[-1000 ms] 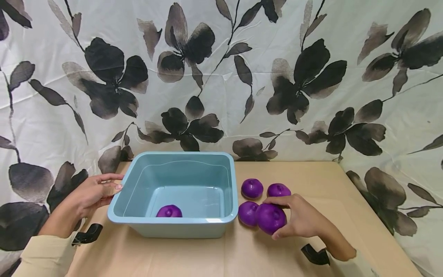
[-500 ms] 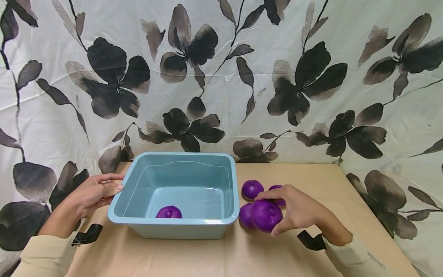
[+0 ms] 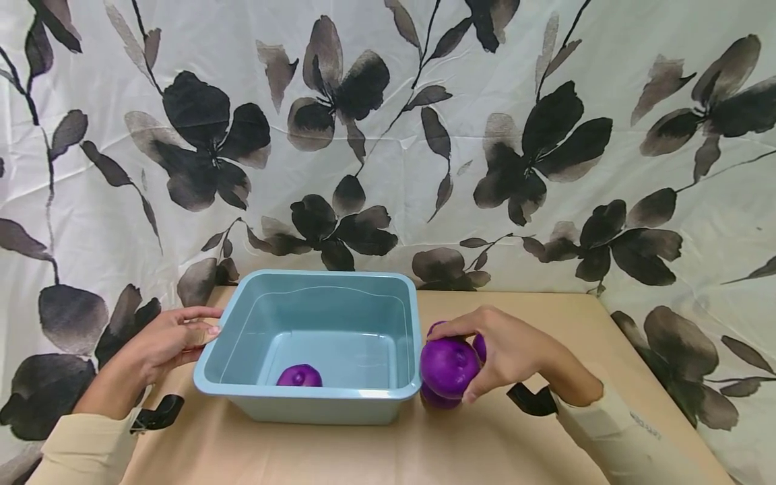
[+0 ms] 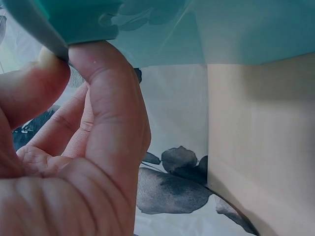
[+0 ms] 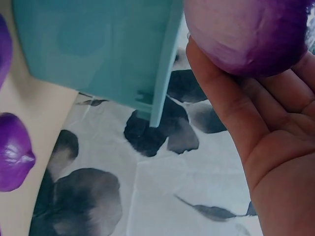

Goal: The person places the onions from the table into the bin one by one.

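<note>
A light blue plastic tub [image 3: 306, 392] stands on the table, one purple onion [image 3: 300, 375] lying inside near its front wall. My left hand [image 3: 172, 340] pinches the tub's left rim between thumb and forefinger, as the left wrist view shows at the rim [image 4: 42, 27]. Just off the tub's right side, my right hand [image 3: 509, 347] grips another purple onion [image 3: 450, 367], raised above the table at about rim height. In the right wrist view the fingers curl round this held onion [image 5: 246, 37]. Below and behind it are more purple onions [image 3: 440, 400], partly hidden by the hand.
The tan table top [image 3: 545, 431] reaches back to a white cloth [image 3: 388, 222] printed with dark flowers. In the right wrist view a loose onion [image 5: 14, 152] lies beside the tub wall [image 5: 93, 44]. Each wrist wears a black camera mount [image 3: 159, 412].
My right hand has lifted its onion and carried it left, up to the tub's right rim. My left hand keeps its hold on the tub. The view has shifted slightly.
</note>
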A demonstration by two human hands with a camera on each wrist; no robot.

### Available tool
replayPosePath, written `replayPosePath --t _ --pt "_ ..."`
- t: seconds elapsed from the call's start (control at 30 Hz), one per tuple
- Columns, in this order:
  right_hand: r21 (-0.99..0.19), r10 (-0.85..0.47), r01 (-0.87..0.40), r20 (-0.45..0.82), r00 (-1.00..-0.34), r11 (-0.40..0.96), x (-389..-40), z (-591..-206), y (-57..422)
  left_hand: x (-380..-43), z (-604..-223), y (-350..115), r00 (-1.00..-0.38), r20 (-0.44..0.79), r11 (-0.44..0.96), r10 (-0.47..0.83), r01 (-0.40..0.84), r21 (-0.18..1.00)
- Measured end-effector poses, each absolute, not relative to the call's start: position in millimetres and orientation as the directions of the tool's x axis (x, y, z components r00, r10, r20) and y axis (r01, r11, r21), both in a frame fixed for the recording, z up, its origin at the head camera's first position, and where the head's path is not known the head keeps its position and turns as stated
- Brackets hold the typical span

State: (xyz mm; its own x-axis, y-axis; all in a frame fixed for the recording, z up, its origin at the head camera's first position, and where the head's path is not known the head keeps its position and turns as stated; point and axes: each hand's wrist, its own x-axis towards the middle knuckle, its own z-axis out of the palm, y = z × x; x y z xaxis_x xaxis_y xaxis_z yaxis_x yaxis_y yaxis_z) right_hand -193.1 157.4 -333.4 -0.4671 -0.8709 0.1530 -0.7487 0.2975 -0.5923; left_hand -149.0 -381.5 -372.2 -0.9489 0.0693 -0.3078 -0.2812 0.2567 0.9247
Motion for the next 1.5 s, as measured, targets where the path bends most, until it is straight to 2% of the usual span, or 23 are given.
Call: replayPosePath --t 0.13,0.37,0.6,0.93,1.5 --pt "-0.633 -0.869 -0.712 0.123 -0.479 0.303 -196.7 -325.3 148.8 -149.5 -371.5 -380.6 -0.95 -0.304 0.263 0.069 -0.277 0.924" --pt "-0.563 -0.89 -0.777 0.151 -0.43 0.28 -200.7 -317.8 133.6 -150.9 -369.5 -376.2 -0.951 -0.305 0.286 0.058 -0.277 0.917" --pt "-0.555 -0.892 -0.777 0.127 -0.433 0.298 -207.5 -310.0 116.5 -149.6 -367.7 -376.9 -0.951 -0.305 0.283 0.056 -0.278 0.918" --pt "-0.551 -0.935 -0.809 0.132 -0.328 0.206 -225.2 -299.9 85.8 -151.4 -372.8 -377.4 -0.951 -0.303 0.252 0.059 -0.279 0.927" --pt "-0.584 -0.957 -0.788 0.062 -0.283 0.195 -237.6 -295.8 52.5 -153.7 -373.5 -375.5 -0.954 -0.292 0.227 0.062 -0.271 0.935"
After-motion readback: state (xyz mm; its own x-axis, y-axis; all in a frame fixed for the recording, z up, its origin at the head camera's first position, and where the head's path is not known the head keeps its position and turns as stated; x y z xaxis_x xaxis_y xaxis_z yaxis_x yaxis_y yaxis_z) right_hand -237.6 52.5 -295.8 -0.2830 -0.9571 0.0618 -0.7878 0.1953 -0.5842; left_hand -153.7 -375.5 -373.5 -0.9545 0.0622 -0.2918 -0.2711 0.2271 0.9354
